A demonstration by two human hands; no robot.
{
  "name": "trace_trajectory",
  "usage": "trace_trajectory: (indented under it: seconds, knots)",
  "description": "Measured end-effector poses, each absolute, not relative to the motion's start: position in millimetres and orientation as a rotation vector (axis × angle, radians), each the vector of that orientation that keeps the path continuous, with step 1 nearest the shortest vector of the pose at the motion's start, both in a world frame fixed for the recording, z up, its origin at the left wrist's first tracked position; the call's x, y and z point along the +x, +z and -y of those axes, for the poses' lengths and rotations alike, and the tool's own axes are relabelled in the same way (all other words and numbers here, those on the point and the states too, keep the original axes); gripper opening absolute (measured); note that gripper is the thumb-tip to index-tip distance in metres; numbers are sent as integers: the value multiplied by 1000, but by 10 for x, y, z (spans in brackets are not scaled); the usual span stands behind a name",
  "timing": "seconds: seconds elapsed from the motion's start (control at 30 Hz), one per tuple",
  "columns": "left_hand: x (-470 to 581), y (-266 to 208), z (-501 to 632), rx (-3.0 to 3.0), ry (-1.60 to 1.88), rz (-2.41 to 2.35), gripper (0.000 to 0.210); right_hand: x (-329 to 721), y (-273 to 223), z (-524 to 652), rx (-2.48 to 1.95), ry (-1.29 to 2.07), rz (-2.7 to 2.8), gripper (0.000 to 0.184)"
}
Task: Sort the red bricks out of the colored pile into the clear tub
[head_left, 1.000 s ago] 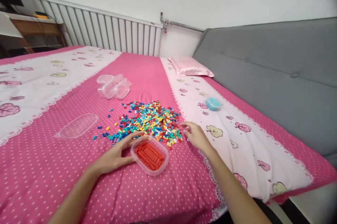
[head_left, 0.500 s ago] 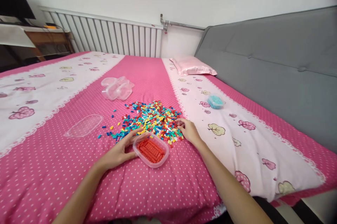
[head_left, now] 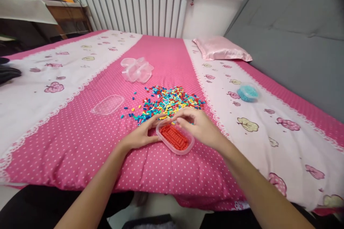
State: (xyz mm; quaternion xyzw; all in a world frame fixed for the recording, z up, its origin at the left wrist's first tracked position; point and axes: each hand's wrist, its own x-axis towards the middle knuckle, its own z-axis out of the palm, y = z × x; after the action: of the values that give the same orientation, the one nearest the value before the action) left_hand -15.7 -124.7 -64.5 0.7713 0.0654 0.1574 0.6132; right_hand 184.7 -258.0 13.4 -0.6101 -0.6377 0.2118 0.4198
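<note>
"Tub [head_left: 191, 145] of red bricks [head_left: 174, 137]: how does it lie?"
"Long axis far-left to near-right, loose pile [head_left: 172, 100] just beyond. Left hand [head_left: 141, 134] grips its left end."
"And the right hand [head_left: 200, 125]?"
"Curled above its far-right rim; whether it pinches anything, I can't tell."

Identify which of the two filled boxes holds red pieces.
The near box, touching the left hand: its pieces are red, whereas the far box on the right looks light blue.
</note>
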Motion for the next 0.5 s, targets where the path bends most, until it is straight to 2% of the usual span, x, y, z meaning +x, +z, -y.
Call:
trace_trajectory:
  seconds: [0.1,0.33,0.5]
  knots:
    - [-148,-601,1274,1775,385,-125,75,1654,137,2425,-1556,518,1688,13]
    - [-135,-620,1277,1749,407,-87,78,1620,32,2317,-1840,295,1868,31]
    - [-144,-634,1267,1783,426,-94,79,1517,26,2375,-1993,81,2050,21]
